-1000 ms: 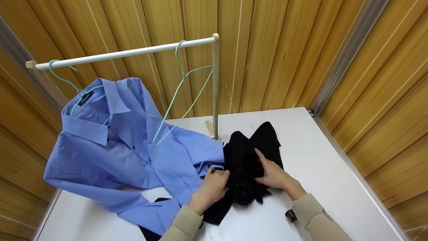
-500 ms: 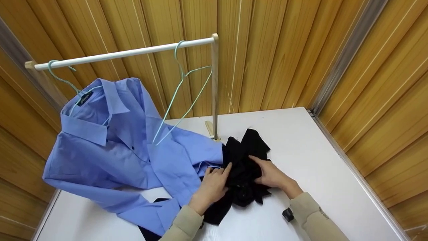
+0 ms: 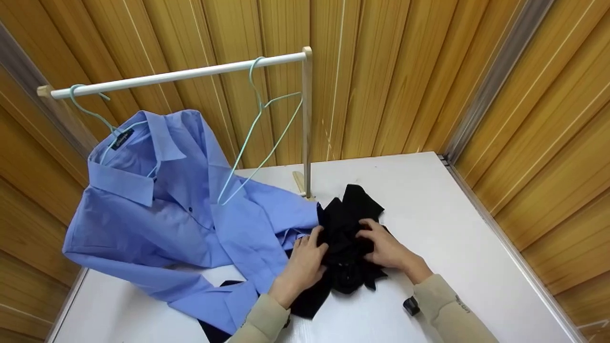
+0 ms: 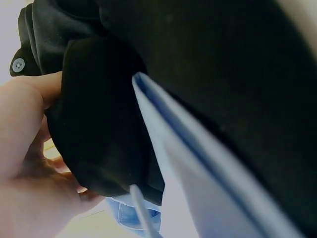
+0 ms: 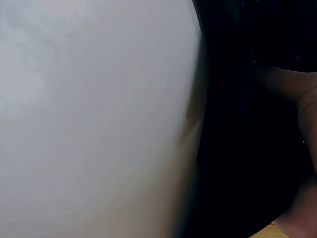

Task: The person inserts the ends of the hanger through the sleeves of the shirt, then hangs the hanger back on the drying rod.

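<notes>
Garment (image 4: pixel 104 124) button (image 4: pixel 18 65) clearest from left wrist.

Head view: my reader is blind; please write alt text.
A person's left hand and right hand touch bunched black clothing on a white table. Beside it, a blue shirt hangs from a rack near a bare hanger.

Even light fills the head view; black cloth (image 3: pixel 342 244) between the fingers (image 3: pixel 315 235) loses detail in darkness. The right wrist view is blurred, glare paling the tabletop (image 5: pixel 94 114) across from the fingers.
</notes>
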Demonstrator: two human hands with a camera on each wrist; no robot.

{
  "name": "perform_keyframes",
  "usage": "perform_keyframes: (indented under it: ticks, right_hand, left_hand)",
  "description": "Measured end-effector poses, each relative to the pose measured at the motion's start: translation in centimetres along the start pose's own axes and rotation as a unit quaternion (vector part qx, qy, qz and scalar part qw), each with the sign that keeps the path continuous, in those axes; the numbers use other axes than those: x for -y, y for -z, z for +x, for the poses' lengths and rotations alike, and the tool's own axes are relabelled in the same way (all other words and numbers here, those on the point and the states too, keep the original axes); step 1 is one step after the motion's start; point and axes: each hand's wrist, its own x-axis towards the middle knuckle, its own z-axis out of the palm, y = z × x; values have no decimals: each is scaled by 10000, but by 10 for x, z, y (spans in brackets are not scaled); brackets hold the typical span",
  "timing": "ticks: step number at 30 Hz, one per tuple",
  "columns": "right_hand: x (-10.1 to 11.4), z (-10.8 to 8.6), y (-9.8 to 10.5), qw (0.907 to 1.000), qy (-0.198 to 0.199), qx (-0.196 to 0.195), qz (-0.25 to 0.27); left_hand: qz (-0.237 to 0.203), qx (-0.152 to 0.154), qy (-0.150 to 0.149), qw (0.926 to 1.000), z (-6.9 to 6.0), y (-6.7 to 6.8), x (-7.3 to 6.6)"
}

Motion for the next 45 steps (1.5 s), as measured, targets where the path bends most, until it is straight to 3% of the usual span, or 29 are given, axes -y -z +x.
perform_keyframes:
  ticks: [5, 8, 16, 24, 29, 34, 41, 45]
  right_hand:
    - [0, 0, 0, 9996, 27, 222, -157]
    - [0, -1, -1, 9996, 74, 235, -145]
    - [2, -8, 4, 9993, 20, -258, -270]
    - [11, -8, 22, 9909, 544, -886, -851]
    - [17, -10, 30, 9950, 279, -818, -509]
    - [14, -10, 32, 9970, -9, -774, 44]
    - [14, -8, 34, 9988, -385, -265, 163]
    - [16, -5, 35, 9982, -490, -242, 251]
  left_hand:
    - [58, 198, 15, 9998, 0, -1, -1]
    - [95, 121, -12, 9999, -1, -2, 0]
    - [252, -371, -209, 9988, -1, -2, 2]
    - [-105, -837, 20, 9964, 2, -2, 5]
    - [-246, -1033, 284, 9939, 3, -1, 4]
    - [-333, -1257, 359, 9909, 3, 2, 3]
    - [-373, -1185, 352, 9916, 1, 4, 4]
    - [-483, -1111, 373, 9919, -1, 5, 6]
